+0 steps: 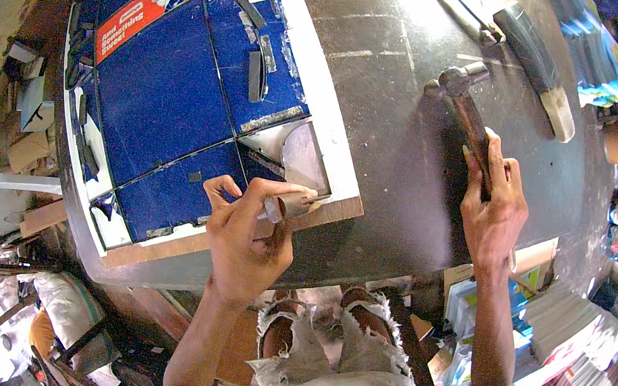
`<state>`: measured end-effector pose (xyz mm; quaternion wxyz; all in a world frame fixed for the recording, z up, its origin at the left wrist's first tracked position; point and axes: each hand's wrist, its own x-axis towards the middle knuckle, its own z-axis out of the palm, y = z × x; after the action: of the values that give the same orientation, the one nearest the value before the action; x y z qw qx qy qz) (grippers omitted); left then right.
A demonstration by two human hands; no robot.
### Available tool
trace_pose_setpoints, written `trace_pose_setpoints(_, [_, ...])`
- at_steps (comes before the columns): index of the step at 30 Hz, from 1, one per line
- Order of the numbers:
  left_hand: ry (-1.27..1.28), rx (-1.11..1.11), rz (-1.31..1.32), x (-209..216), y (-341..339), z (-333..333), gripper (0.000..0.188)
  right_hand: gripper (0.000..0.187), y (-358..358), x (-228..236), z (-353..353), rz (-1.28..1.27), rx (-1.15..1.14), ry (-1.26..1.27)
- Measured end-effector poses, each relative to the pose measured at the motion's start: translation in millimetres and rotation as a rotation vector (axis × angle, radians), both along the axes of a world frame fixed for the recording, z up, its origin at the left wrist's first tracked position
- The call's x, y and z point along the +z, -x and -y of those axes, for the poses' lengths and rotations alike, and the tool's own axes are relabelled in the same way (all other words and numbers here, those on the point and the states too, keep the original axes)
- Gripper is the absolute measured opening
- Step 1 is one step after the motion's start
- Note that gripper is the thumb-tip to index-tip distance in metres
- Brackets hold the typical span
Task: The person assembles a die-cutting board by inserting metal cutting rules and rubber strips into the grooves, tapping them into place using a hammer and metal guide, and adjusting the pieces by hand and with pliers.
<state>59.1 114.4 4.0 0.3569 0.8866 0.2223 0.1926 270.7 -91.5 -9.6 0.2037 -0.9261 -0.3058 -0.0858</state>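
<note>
My left hand (249, 236) is closed around a short chisel-like metal tool (292, 205), at the near right corner of a blue panel (169, 106) with a white border. Just beyond those fingers lies a grey, rounded flat piece (305, 158); whether it joins the tool I cannot tell. My right hand (495, 202) grips a hammer (476, 118) by its wooden handle, head pointing away from me over the dark table. A brown board edge (338, 215) shows under the panel's near side. Dark scraps (256, 76) are scattered along its borders.
The dark tabletop (384, 124) bears a black-and-pale handled tool (538, 72) and another long tool (460, 7) at the far right. Stacked books or papers (570, 331) stand below on the right. A white sack (68, 312) and wood pieces crowd the lower left.
</note>
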Motion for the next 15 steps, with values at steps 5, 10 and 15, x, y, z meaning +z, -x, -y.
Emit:
trace_pose_setpoints(5, [-0.097,-0.054,-0.031,8.3,-0.9,2.0,0.045,0.035,31.4,28.1,10.9,-0.364,0.087,-0.134])
trace_pose_setpoints(10, [-0.020,-0.164,-0.081,15.4,2.7,-5.0,0.046,0.049,73.4,110.4,8.4,-0.592,0.520,-0.003])
trace_pose_setpoints(15, [0.009,-0.151,0.011,11.5,-2.1,-3.4,0.034,0.052,91.4,145.1,-1.0,-0.248,0.831,0.120])
